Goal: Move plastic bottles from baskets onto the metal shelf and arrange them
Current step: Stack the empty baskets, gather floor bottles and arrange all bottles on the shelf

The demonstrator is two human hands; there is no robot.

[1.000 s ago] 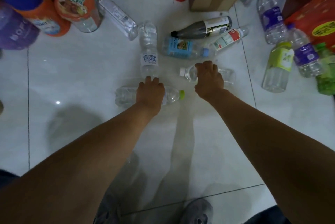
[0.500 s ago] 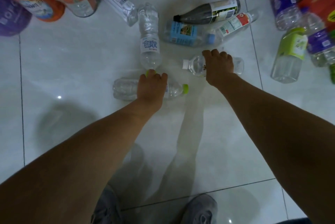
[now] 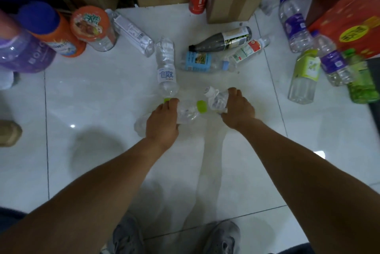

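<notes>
Just on the person's side of the blue-label bottle [image 3: 166, 73], on the floor [image 3: 98, 97], the left grip [image 3: 162, 123] was curled round the green-capped bottle [image 3: 188, 113]. Its long axis slanted, cap toward the right grip [image 3: 239, 110]. That grip was wrapped round the white-capped bottle [image 3: 216, 99], neck pointing back toward the blue-label bottle. Shelf not in view, so the carry direction is unknown.

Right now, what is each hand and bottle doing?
left hand: grips the green-cap bottle
right hand: grips the white-cap bottle
green-cap bottle: capped, held
white-cap bottle: capped, held
dark bottle: capped, lying on the floor
blue-label bottle: lying on the floor
orange-lid jar: upright, lid on
</notes>
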